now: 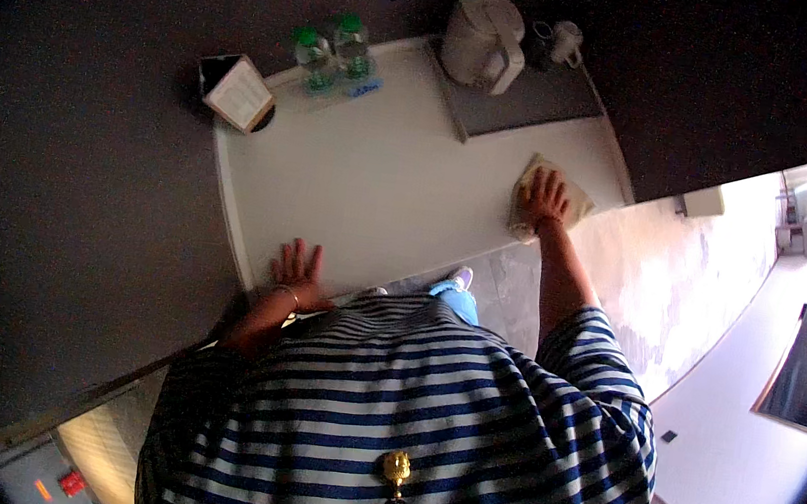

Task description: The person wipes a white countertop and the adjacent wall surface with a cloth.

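Note:
My right hand (548, 196) lies spread on a pale cloth (525, 225), pressing it against the white countertop (352, 178) near its right end. Part of the cloth is hidden under the palm and fingers. At the counter's near left corner, my left hand (298, 269) rests palm down on the surface with its fingers apart and nothing in it.
Two green-capped plastic bottles (315, 63) stand along the back edge, left of a white electric kettle (480, 42) on a dark tray (519, 111). Behind the tray sits a white cup (567, 43). A box with a white card (240, 92) occupies the back left corner.

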Demonstrator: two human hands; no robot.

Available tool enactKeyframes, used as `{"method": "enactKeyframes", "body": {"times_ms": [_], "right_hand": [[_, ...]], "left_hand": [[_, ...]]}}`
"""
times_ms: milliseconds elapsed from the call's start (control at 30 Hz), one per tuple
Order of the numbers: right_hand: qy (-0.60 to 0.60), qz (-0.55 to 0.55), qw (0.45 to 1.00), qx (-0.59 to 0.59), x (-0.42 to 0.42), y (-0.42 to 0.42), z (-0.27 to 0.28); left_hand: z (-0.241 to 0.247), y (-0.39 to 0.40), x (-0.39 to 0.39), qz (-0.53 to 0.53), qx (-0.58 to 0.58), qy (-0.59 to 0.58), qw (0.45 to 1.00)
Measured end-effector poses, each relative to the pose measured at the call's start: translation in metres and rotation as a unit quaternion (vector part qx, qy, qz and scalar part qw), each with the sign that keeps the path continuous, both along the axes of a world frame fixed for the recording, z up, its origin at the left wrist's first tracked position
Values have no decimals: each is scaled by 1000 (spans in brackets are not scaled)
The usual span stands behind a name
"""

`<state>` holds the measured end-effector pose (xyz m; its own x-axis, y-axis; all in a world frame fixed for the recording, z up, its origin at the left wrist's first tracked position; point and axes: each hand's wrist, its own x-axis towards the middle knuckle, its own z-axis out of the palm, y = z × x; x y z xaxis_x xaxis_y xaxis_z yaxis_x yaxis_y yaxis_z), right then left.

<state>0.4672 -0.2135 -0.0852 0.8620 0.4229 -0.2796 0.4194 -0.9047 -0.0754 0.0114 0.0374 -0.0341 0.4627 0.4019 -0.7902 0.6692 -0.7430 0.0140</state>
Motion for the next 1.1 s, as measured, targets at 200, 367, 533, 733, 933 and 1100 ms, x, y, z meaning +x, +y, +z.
{"method": "enactKeyframes", "body": {"times_ms": [200,367,533,733,933,1100], "right_hand": [[-36,-26,999,-31,-63,120,16],[-34,323,942,86,-203,152,49],[25,593,793,140,-233,80,53],[-193,265,938,116,-114,-14,18],[-201,137,965,101,-173,33,25],[-125,312,921,196,-242,40,39]], "left_hand": [[14,7,0,1,-38,23,999],[3,-1,3,-3,8,-6,1000],[-6,-15,-14,4,59,-65,996],[14,-13,-13,1,35,-57,998],[14,-17,-22,-8,81,-107,991],[9,-30,-39,3,127,-230,965]]}}
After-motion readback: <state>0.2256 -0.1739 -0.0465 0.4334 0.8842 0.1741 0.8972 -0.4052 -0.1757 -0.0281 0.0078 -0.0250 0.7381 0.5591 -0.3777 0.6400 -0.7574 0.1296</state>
